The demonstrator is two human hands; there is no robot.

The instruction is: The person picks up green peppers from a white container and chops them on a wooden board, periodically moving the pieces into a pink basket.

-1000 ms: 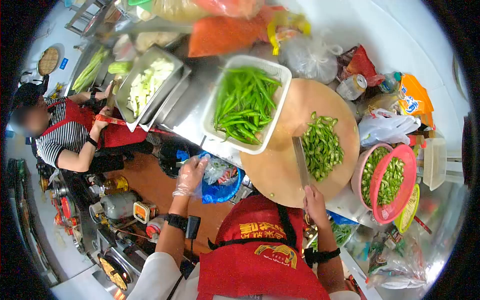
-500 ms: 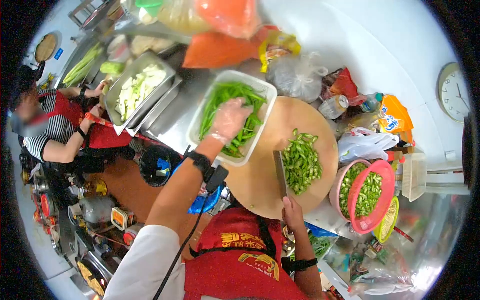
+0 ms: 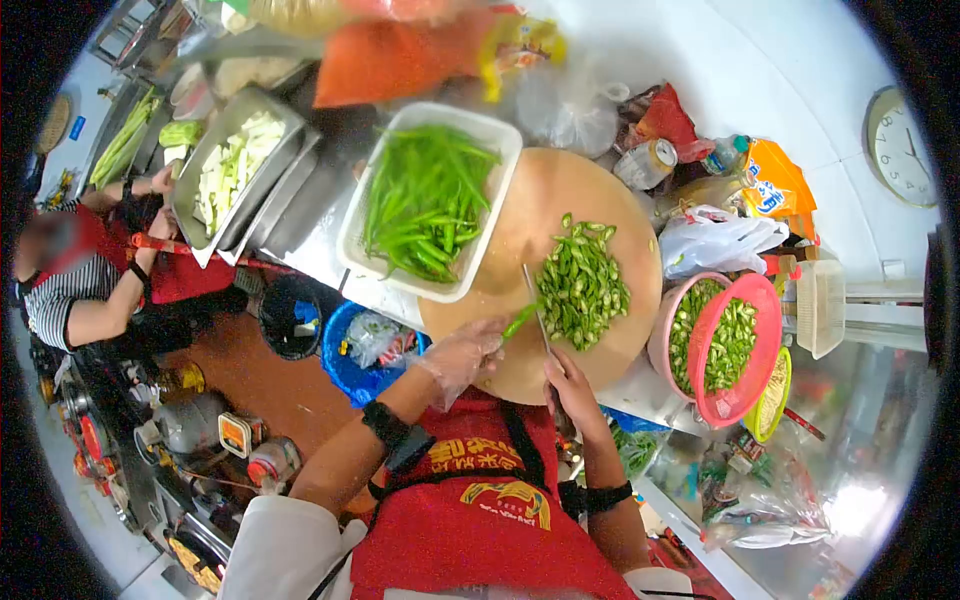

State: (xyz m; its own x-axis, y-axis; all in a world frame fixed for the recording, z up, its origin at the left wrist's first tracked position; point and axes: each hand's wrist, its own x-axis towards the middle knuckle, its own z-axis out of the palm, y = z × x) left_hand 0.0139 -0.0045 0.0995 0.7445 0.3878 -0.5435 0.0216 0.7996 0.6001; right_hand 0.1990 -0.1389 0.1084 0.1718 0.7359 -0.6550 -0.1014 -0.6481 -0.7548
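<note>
My left hand (image 3: 462,360), in a clear plastic glove, holds a green pepper (image 3: 519,321) over the near left part of the round wooden board (image 3: 480,285). The pepper's tip is close to the knife blade. My right hand (image 3: 572,390) is closed on the handle of the knife (image 3: 537,308), whose blade stands on edge over the board. Just right of the blade lies a heap of sliced green peppers (image 3: 585,285). A white basket of whole green peppers (image 3: 430,200) sits at the board's upper left edge.
Pink baskets of sliced peppers (image 3: 740,345) stand right of the board. Bags, a can (image 3: 645,164) and an orange packet (image 3: 780,185) lie behind it. At the left, a co-worker in a red apron (image 3: 190,265) stands near metal trays (image 3: 240,170). A blue bin (image 3: 350,375) is below.
My left hand has come out of the pepper basket and moved down to the board, now with a pepper. My right hand still holds the knife. The view has shifted slightly.
</note>
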